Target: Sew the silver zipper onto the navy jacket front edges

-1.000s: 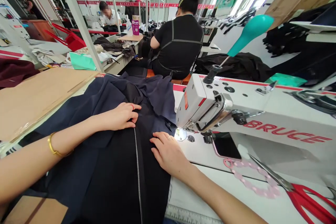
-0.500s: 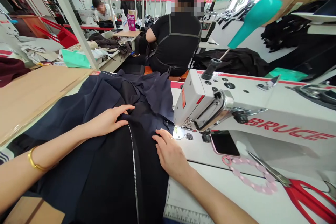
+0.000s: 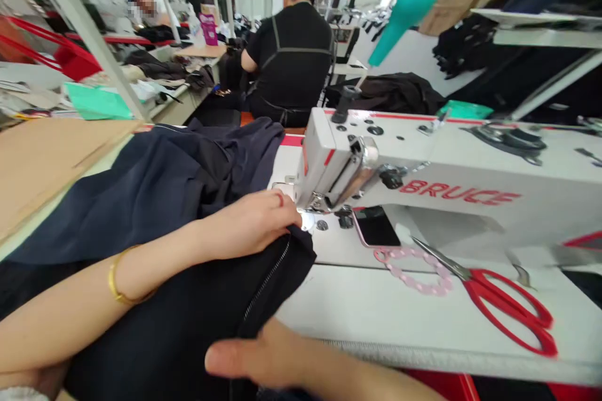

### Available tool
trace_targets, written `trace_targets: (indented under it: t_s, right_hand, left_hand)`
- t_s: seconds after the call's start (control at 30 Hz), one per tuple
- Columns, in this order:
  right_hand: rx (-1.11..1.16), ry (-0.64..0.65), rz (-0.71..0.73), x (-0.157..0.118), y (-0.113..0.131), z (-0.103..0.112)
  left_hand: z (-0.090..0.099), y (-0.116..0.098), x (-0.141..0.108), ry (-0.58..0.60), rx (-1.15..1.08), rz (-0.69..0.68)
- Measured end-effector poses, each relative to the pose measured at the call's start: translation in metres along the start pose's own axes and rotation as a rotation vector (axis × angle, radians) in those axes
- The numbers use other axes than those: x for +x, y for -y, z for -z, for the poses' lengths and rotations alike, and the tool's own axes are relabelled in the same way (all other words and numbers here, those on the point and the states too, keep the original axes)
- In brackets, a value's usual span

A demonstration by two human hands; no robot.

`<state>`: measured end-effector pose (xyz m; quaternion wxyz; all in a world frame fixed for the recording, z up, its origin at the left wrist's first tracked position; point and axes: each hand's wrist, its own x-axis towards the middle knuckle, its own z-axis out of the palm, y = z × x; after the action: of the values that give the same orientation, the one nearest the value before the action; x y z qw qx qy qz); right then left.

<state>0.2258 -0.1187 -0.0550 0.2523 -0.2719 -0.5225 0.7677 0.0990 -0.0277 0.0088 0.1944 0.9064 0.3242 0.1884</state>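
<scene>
A dark navy and black garment [image 3: 141, 169] with a metal-toothed zipper [image 3: 266, 279] lies across the sewing machine bed. My left hand [image 3: 256, 222], a gold bangle on its wrist, is closed on the garment at the zipper's upper end, close beside the needle area. The fingertips are partly hidden. Lower down, my right hand [image 3: 268, 357] is at the zipper's lower part, blurred, its thumb stretched left over the black cloth. Its other fingers do not show clearly. The white sewing machine [image 3: 324, 144] stands just right of my left hand, with its lamp lit.
On the machine bed lie a phone [image 3: 377, 227], a pink bead loop [image 3: 418, 272] and red-handled scissors [image 3: 493, 301]. A ruler strip [image 3: 399, 356] runs along the front edge. Brown cardboard [image 3: 56, 163] covers the left side. A person in black [image 3: 296, 56] sits ahead.
My left hand has moved right, bringing the zipper's upper end toward the needle area. My right hand has come down and left, toward me. The view has swung slightly right.
</scene>
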Motion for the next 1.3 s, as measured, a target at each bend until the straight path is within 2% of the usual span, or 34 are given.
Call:
trace_targets:
  t_s: [0.1, 0.17, 0.2, 0.27, 0.33, 0.43, 0.5, 0.57, 0.67, 0.8, 0.9, 1.0, 1.07, 1.1, 1.17, 1.23, 1.3]
  right_hand:
    - [0.454, -0.088, -0.18, -0.039, -0.04, -0.015]
    - [0.609, -0.219, -0.279, -0.062, -0.064, -0.015]
    - [0.585, -0.273, -0.299, -0.071, -0.072, -0.013]
    - [0.296, -0.358, -0.268, -0.086, -0.08, -0.003]
    - [-0.21, -0.435, -0.18, -0.097, -0.074, 0.012]
    - [-0.946, -0.542, 0.067, -0.099, -0.052, 0.039]
    - [-1.301, -0.503, 0.24, -0.09, -0.035, 0.055]
    - [-1.547, -0.389, 0.319, -0.076, -0.02, 0.069]
    - [-1.718, -0.218, 0.289, -0.058, -0.008, 0.081]
    - [-1.814, -0.111, 0.348, -0.049, -0.004, 0.086]
    - [-1.89, -0.077, 0.448, -0.047, -0.003, 0.085]
    - [-1.974, -0.058, 0.576, -0.045, -0.002, 0.085]
    - [-2.001, -0.049, 0.639, -0.043, -0.002, 0.085]
    - [-2.0, -0.051, 0.659, -0.043, -0.003, 0.086]
    - [-1.98, -0.072, 0.681, -0.043, -0.004, 0.087]
    - [-1.953, -0.118, 0.703, -0.044, -0.007, 0.089]
    - [-1.919, -0.169, 0.718, -0.045, -0.01, 0.091]
  left_hand:
    - [-0.049, 0.01, 0.015, 0.263, -0.05, -0.062]
    - [-0.067, 0.018, 0.017, 0.329, -0.088, -0.01]
    - [-0.07, 0.021, 0.017, 0.345, -0.092, 0.031]
    - [-0.069, 0.025, 0.019, 0.371, -0.073, 0.11]
    - [-0.064, 0.027, 0.022, 0.402, -0.05, 0.172]
    - [-0.059, 0.028, 0.029, 0.432, -0.051, 0.251]
    - [-0.058, 0.029, 0.034, 0.437, -0.102, 0.285]
    - [-0.057, 0.031, 0.04, 0.458, -0.183, 0.304]
    - [-0.053, 0.036, 0.047, 0.526, -0.335, 0.363]
    - [-0.045, 0.045, 0.048, 0.56, -0.542, 0.511]
    - [-0.037, 0.049, 0.045, 0.593, -0.539, 0.567]
    - [-0.026, 0.045, 0.043, 0.77, -0.465, 0.573]
    - [-0.019, 0.039, 0.043, 0.868, -0.381, 0.527]
    - [-0.017, 0.036, 0.042, 0.87, -0.338, 0.489]
    - [-0.018, 0.03, 0.041, 0.753, -0.246, 0.432]
    - [-0.026, 0.028, 0.037, 0.523, -0.098, 0.43]
    - [-0.037, 0.032, 0.033, 0.32, 0.161, 0.422]
